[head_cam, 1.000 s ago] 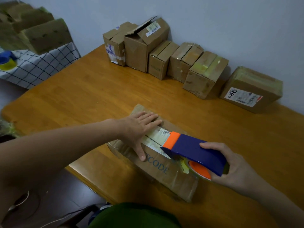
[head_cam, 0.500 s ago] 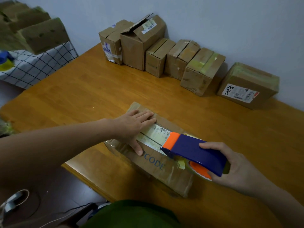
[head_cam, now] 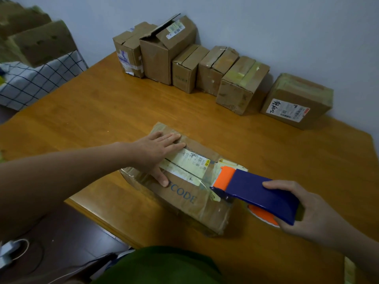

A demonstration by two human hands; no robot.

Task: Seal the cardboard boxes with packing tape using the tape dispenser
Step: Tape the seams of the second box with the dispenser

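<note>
Taping the near box, one hand anchoring it.

Your left hand (head_cam: 156, 152) lies flat on the box (head_cam: 184, 193) at the table (head_cam: 102, 111) edge, steadying it; your right hand (head_cam: 305, 212) grips the tape dispenser (head_cam: 256, 193), nose on the lid's right end.

Left hand (head_cam: 156, 150) flat on box (head_cam: 184, 193), right hand (head_cam: 313, 218) gripping dispenser (head_cam: 260, 193)

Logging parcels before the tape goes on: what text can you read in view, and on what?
"CODE", blue, start hidden by left hand: on flat brown cardboard box.
"6802", handwritten: white label on far-right brown cardboard box.
All other label print: too small to read.
</note>
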